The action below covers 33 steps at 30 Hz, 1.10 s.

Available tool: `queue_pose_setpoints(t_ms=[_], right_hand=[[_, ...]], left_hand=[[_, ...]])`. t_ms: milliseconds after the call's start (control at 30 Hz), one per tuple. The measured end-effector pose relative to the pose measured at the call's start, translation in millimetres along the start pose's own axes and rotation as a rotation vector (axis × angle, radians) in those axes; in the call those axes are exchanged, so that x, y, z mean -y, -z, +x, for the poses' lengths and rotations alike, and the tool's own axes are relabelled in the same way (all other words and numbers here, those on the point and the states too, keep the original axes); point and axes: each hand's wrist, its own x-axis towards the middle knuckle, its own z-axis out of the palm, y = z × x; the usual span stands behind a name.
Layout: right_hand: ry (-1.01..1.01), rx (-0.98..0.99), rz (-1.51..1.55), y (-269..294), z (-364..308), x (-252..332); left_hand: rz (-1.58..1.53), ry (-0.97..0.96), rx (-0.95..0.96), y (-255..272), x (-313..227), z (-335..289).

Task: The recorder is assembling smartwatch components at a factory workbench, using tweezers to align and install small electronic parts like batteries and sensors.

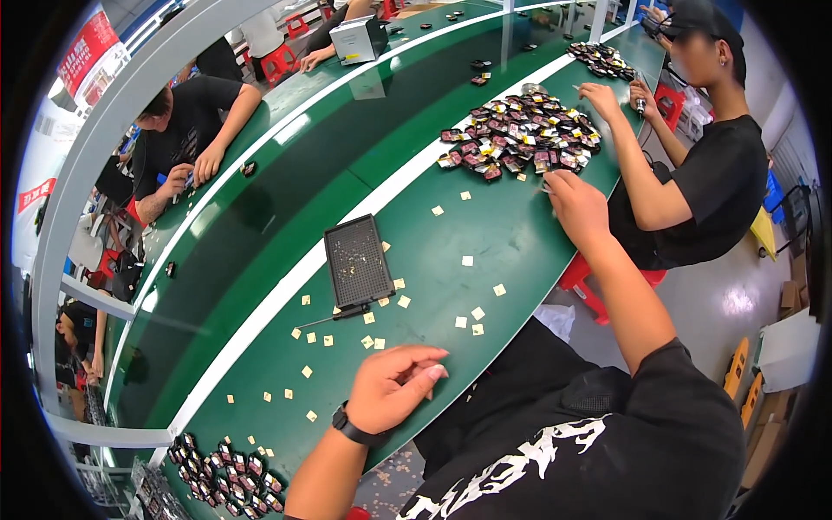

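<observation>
Left hand is rested on the near edge of the green table, fingers curled together, tips pointing right. Nothing is seen held in it; a black watch is worn at the wrist. Small tan squares are scattered on the table just beyond it, the closest a short way past the fingertips, not touching.

Right hand is stretched out far and to the right, at the near edge of the chip pile. Fingers are bunched at the pile's rim; whether a piece is pinched cannot be told. The pile, dark pieces with red and yellow marks, is spread just beyond and left of the hand.

A black tray is laid between the hands, left of centre, with a thin black tool at its near end. Tan squares are strewn around both.

A second dark pile is seen at the near left, well apart from the left hand.

A co-worker in black is seated at the far right, one hand placed on the far side of the chip pile. Another person is bent over the far left bench.
</observation>
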Motion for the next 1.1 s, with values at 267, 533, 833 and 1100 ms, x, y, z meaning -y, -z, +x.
queue_pose_setpoints(t_ms=[267,533,833,1100], right_hand=[[0.581,-0.033,0.422,48,-18,120],[0.693,0.087,0.546,49,-16,206],[0.118,0.514,1.053,77,-23,208],[-0.011,0.525,0.960,81,-18,205]], left_hand=[[-0.494,0.064,0.007,10,20,3],[-0.664,0.006,-0.070,14,34,1],[-0.613,0.038,-0.121,12,32,-4],[0.108,-0.161,-0.344,3,30,-2]])
